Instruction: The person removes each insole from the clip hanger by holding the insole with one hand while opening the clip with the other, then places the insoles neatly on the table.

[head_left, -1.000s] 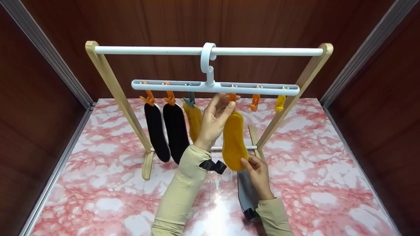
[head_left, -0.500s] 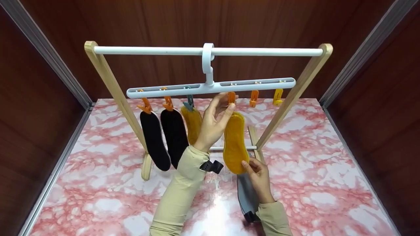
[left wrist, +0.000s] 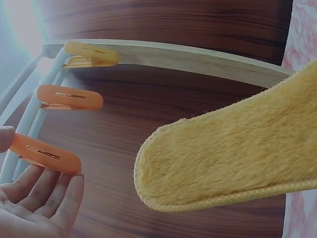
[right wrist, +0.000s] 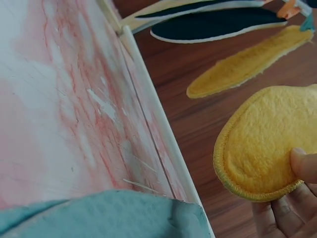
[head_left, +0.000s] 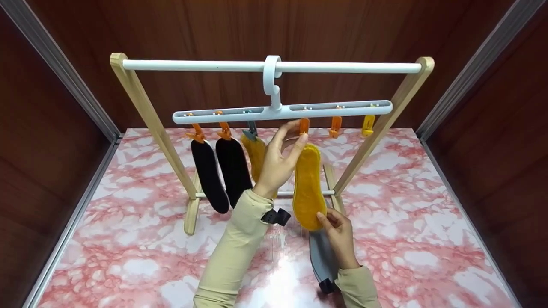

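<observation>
My left hand (head_left: 279, 162) pinches an orange clothes peg (head_left: 304, 125) below the white hanger (head_left: 274, 112). In the left wrist view, its thumb is at one end of the peg (left wrist: 45, 153) and the fingers lie underneath. My right hand (head_left: 340, 235) holds a fuzzy yellow insole (head_left: 309, 188) by its lower edge, thumb on the front and fingers behind. The insole's upper end stands just under the peg in the head view; the left wrist view shows a gap between them. Beneath the right hand lies a grey-blue insole (head_left: 321, 254), partly covered by the wrist.
Two black insoles (head_left: 209, 175) and another yellow insole (head_left: 255, 156) hang from pegs on the left. To the right dangle an orange peg (head_left: 335, 127) and a yellow peg (head_left: 368, 125), holding nothing. A wooden rack (head_left: 150, 128) with a white bar (head_left: 192, 65) carries the hanger.
The hanger has swung, its right end rising and its left end dropping, with the hanging insoles swaying. The held yellow insole has shifted slightly right and down with the right hand.
</observation>
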{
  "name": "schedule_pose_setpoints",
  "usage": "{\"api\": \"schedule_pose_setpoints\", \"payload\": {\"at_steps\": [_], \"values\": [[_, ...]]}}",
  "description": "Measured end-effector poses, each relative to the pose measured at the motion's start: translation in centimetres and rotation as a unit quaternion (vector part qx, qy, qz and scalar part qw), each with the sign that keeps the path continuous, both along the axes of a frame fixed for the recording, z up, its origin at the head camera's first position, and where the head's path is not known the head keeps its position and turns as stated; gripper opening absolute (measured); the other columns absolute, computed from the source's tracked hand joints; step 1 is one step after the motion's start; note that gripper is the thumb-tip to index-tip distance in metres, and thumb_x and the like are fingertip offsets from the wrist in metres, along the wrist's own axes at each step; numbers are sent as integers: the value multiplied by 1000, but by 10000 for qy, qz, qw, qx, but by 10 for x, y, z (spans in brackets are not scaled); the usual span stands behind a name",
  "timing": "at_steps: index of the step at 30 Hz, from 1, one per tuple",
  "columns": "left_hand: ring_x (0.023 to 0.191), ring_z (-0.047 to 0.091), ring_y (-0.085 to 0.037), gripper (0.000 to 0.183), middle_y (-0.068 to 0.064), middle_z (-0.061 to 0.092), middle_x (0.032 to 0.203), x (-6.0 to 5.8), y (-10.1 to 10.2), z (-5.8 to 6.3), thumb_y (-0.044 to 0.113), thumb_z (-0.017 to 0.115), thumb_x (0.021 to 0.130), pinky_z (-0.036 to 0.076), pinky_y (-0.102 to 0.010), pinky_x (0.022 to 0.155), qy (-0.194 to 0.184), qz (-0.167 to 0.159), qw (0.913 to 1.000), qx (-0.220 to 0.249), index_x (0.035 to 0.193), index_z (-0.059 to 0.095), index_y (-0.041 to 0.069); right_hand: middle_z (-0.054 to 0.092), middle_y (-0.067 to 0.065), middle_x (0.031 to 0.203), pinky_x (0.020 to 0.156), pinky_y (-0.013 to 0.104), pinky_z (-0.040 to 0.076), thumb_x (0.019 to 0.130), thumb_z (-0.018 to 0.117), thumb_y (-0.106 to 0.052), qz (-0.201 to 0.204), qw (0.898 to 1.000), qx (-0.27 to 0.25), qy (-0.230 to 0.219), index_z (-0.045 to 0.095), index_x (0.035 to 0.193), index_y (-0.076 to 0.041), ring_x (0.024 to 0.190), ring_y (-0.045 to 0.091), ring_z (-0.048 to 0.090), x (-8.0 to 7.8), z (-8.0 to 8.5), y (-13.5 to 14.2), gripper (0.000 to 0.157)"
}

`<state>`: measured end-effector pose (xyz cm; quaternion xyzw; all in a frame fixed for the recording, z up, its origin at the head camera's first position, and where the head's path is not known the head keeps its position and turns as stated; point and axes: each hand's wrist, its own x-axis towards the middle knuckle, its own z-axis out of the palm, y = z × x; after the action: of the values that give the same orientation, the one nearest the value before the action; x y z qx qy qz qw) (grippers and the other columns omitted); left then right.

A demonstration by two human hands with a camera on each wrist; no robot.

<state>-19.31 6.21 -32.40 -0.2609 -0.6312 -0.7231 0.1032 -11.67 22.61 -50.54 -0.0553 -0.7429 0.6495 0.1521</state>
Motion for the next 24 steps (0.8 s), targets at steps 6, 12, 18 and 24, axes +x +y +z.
{"api": "schedule_pose_setpoints", "payload": {"at_steps": [6, 12, 18, 24], "values": [[114, 57, -29, 38, -19, 56, 126, 1, -1, 1, 9, 56, 96, 45, -31, 102, -66, -3, 10000, 39, 131, 50, -3, 70, 26, 95, 70, 19, 53, 89, 66, -5, 94, 9999, -28, -87, 67, 103, 11, 77, 5, 66, 4, -2, 0, 20], [112, 58, -24, 37, -20, 56, 125, 2, 0, 0, 7, 56, 96, 46, -30, 101, 46, 55, 9999, 83, 131, 50, -4, 70, 24, 97, 70, 20, 54, 90, 64, -4, 177, 9996, -85, -206, 67, 104, 11, 78, 6, 66, 7, -7, 1, 20], [111, 59, -24, 36, -20, 57, 124, 1, 0, 0, 6, 55, 96, 47, -29, 100, 199, 80, 9998, 51, 130, 50, -5, 71, 23, 94, 71, 20, 53, 90, 65, -4, 161, 9995, -146, -231, 67, 103, 11, 77, 6, 66, 9, -8, 0, 20], [111, 59, -24, 36, -19, 58, 124, 0, 0, -1, 6, 56, 95, 47, -28, 99, 232, 211, 9995, -83, 129, 51, -5, 70, 25, 95, 71, 20, 54, 89, 66, -3, 141, 9994, -228, -202, 66, 103, 13, 77, 6, 66, 10, -8, -1, 21]]}}
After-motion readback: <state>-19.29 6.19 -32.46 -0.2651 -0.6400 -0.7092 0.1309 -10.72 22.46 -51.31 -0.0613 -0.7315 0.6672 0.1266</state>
